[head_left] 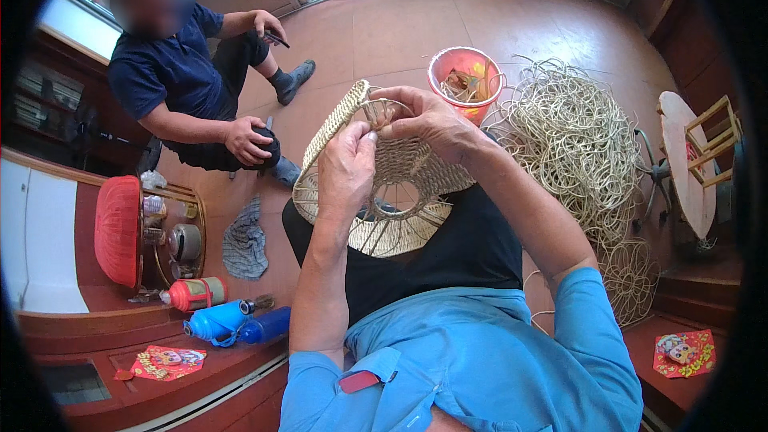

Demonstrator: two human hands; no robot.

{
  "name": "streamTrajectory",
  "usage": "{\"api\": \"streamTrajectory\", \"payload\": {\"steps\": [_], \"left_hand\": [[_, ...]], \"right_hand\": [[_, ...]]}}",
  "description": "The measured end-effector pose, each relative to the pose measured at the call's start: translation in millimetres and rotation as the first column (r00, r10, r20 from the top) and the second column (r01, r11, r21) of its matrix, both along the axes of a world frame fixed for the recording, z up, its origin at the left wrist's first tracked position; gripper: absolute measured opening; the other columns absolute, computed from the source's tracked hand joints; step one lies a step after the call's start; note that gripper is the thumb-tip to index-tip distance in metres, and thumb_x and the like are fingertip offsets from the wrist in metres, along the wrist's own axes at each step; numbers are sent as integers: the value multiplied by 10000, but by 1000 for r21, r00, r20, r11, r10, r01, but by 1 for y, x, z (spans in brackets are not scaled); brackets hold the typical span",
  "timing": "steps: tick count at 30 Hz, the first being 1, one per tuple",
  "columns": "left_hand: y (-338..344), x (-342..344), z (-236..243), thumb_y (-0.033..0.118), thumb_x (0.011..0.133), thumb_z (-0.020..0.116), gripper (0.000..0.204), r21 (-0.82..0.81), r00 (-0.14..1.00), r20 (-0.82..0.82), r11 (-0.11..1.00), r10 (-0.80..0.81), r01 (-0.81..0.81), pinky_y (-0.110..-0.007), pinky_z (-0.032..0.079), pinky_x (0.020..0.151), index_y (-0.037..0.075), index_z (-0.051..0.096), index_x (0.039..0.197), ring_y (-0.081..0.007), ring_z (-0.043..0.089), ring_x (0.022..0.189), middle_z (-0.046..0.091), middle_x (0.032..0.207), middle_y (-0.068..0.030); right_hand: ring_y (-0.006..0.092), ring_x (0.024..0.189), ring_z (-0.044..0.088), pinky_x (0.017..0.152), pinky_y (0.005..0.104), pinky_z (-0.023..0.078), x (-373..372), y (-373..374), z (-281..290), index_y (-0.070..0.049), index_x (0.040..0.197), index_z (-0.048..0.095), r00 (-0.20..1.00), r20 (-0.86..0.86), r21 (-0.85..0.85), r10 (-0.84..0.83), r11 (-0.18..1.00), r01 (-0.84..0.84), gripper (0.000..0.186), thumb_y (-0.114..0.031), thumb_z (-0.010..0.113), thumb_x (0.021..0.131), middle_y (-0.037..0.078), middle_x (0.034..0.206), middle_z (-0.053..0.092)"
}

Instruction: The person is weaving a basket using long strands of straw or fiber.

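Note:
A round woven straw basket [436, 172] on a thin wire frame rests across my lap. Its bare spokes fan out from a ring near the middle, and braided straw covers the rim and much of the wall. At the upper rim my left hand [346, 164] is closed, with thumb and fingertips pinching the basket's edge. Beside it, my right hand [432, 124] bends over the rim, its fingers pinched on a straw cord close to the left fingertips. The hands partly hide the exact spot where they grip.
A large heap of loose straw cord [572, 136] lies on the floor to my right, near a red bucket [466, 64] holding some strands. Another person [172, 72] sits at the left. Flasks [216, 322], a grey cloth [245, 240] and a wooden stool [688, 164] stand around.

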State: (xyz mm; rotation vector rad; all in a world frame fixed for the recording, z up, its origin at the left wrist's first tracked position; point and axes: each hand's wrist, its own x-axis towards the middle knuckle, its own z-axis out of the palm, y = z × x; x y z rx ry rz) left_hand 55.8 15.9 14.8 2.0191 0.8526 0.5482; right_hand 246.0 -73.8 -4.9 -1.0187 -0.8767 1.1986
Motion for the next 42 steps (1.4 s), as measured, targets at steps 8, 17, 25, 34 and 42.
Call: {"api": "streamTrajectory", "payload": {"steps": [8,17,25,34,42], "left_hand": [[-13,2,4,197,1076,649,227,208,997,-2,975,77,-75,-496,573,820,9,753,1149,-413,770,894,747,916,-256],[-23,7,6,18,985,750,265,768,990,138,629,26,-123,-438,602,920,63,735,1245,-326,748,1124,722,1206,-118],[-14,14,3,5,999,725,238,800,993,-1,595,-116,70,-457,594,918,74,737,1227,-336,749,1085,751,1112,-132],[-14,20,3,34,1034,704,170,712,994,14,698,-112,69,-467,580,890,57,737,1200,-352,752,1022,767,1081,-156],[-17,23,2,28,1041,688,159,675,994,51,737,-94,35,-463,582,907,52,740,1189,-350,754,1025,771,1078,-154]], "right_hand": [[145,1059,729,956,315,583,-7,1,-11,52,1506,601,981,120,56,-153,987,147,604,-112,828,970,110,1173,775],[117,1006,720,935,305,581,-1,-8,-5,41,1448,638,919,331,44,-214,976,211,461,-64,769,1019,63,1057,762],[181,1032,752,943,353,592,7,-16,-1,35,1462,637,878,431,78,-209,978,195,491,-53,765,997,119,1082,793],[158,1030,701,924,310,579,21,-19,-2,69,1540,551,850,514,-16,-116,989,144,564,-74,730,1025,103,1111,737],[245,1019,781,906,387,619,23,-10,-11,80,1438,651,876,463,-36,-136,984,173,571,-140,690,913,194,1122,805]]}}
